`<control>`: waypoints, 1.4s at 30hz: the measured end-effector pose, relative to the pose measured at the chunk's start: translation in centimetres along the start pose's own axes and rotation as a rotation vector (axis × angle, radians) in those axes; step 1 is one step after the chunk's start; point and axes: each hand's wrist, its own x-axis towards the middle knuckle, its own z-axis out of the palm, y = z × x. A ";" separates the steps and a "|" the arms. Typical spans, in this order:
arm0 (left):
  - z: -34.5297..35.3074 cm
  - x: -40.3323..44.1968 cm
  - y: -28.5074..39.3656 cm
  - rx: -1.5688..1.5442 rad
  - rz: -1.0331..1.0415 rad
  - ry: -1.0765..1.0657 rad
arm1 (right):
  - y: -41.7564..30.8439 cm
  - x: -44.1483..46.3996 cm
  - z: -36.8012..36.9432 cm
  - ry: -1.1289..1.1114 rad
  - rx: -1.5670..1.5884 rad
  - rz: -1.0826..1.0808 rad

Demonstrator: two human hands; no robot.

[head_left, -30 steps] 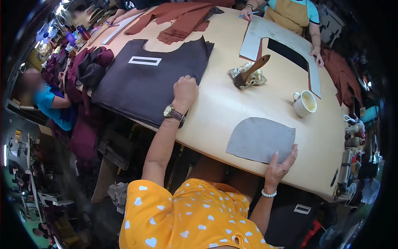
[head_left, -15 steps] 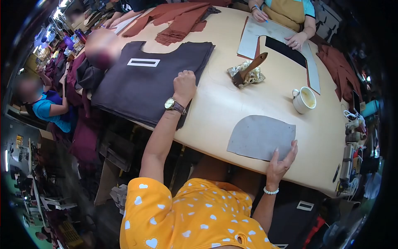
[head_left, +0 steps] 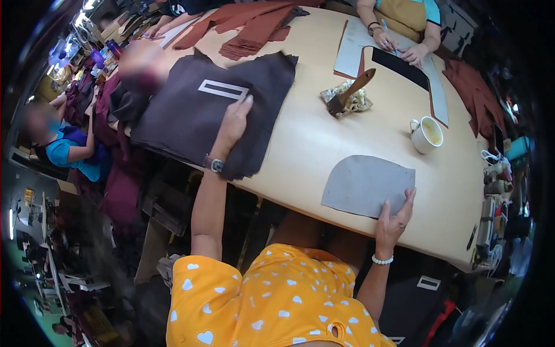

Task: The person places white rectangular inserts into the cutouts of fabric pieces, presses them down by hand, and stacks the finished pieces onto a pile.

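My left hand (head_left: 233, 122) is closed on the top sheet of a stack of dark fabric pieces (head_left: 185, 124), thumb uppermost. The sheet buckles and its upper edge stands up from the stack. A white rectangular frame (head_left: 222, 89) marks the sheet just beyond my thumb. My right hand (head_left: 394, 221) lies with fingers stretched and apart at the lower right corner of a grey template (head_left: 367, 184) with a curved upper side, touching it. A beaded bracelet is on my right wrist, a watch on my left.
A glue-stained brush (head_left: 351, 92) lies on a crumpled wad (head_left: 361, 103), near a white cup (head_left: 427, 135) of yellowish liquid. Across the table (head_left: 289, 150), a co-worker's hands (head_left: 399, 49) hold a pen over a pale template (head_left: 439, 104). Rust-coloured fabric (head_left: 231, 29) lies at the back.
My left hand has gone from a raised fist at the stack's right side onto the top sheet, which has buckled and shifted. The co-worker's hands have come together. My right hand stays at the template.
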 end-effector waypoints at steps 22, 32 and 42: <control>18.9 -18.7 7.0 0.289 0.519 -0.530 | 3.0 3.3 -4.7 -0.178 0.397 0.408; 8.3 -7.8 -2.3 1.196 0.109 0.159 | 7.8 3.1 -8.8 -0.144 0.274 0.312; 9.9 -6.8 -1.7 0.803 0.325 0.076 | 10.1 8.3 -7.1 -0.084 -0.131 0.157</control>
